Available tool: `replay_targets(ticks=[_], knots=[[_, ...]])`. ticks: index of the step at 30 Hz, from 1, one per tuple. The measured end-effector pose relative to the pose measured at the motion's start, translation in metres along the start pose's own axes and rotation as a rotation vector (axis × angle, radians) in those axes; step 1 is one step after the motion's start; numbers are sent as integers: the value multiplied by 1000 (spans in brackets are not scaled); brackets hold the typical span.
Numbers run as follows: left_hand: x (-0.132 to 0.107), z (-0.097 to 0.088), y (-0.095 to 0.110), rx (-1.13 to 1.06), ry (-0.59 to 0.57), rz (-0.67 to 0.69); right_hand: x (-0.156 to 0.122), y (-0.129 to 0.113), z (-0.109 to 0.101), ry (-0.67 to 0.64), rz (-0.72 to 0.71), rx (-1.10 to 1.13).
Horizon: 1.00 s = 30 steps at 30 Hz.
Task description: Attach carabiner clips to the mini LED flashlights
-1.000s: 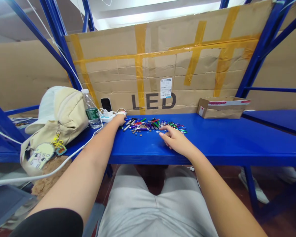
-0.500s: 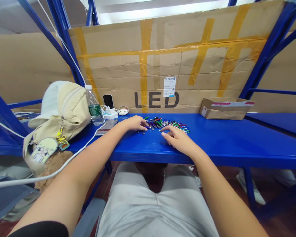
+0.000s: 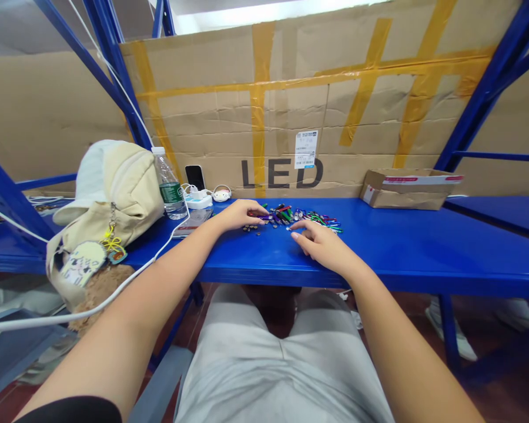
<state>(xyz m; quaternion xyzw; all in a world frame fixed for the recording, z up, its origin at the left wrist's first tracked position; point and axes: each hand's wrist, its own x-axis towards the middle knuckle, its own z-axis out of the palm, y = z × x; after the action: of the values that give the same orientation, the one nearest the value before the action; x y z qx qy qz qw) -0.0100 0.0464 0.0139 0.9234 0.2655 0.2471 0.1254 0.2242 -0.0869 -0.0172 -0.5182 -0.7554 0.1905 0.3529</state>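
Observation:
A loose pile of small shiny pieces (image 3: 282, 214), red, green, purple and black, lies on the blue table (image 3: 379, 235). My left hand (image 3: 242, 215) reaches into the pile's left edge. Its fingertips and thumb are apart, with a purple piece close between them. Small dark round bits (image 3: 250, 228) lie under that hand. At the pile's near side is my right hand (image 3: 320, 242), fingers bent and apart. Its index fingertip is by a tiny silvery bit (image 3: 288, 228). Coloured clip-like loops (image 3: 328, 221) lie just behind this hand.
On the left stand a cream bag (image 3: 134, 182), a water bottle (image 3: 170, 188), a phone (image 3: 195, 177) and a white power strip (image 3: 198, 201). A white cable crosses above my left arm. An open cardboard box (image 3: 409, 194) sits at the back right, before a tall cardboard panel (image 3: 203, 129).
The view has shifted slightly. My left fingers have spread a little at the pile, uncovering more of the dark bits beneath. My right hand stays almost in place.

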Motion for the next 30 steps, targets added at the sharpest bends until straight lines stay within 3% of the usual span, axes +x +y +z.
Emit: replay_targets(ticks=[7, 15, 30], knots=[[0, 2, -3, -51, 56, 21, -1, -1, 0, -1, -2, 4], [-3, 4, 4, -225, 27, -109, -1, -1, -1, -1, -5, 2], [-4, 2, 9, -241, 78, -9, -2, -2, -1, 12, -12, 10]])
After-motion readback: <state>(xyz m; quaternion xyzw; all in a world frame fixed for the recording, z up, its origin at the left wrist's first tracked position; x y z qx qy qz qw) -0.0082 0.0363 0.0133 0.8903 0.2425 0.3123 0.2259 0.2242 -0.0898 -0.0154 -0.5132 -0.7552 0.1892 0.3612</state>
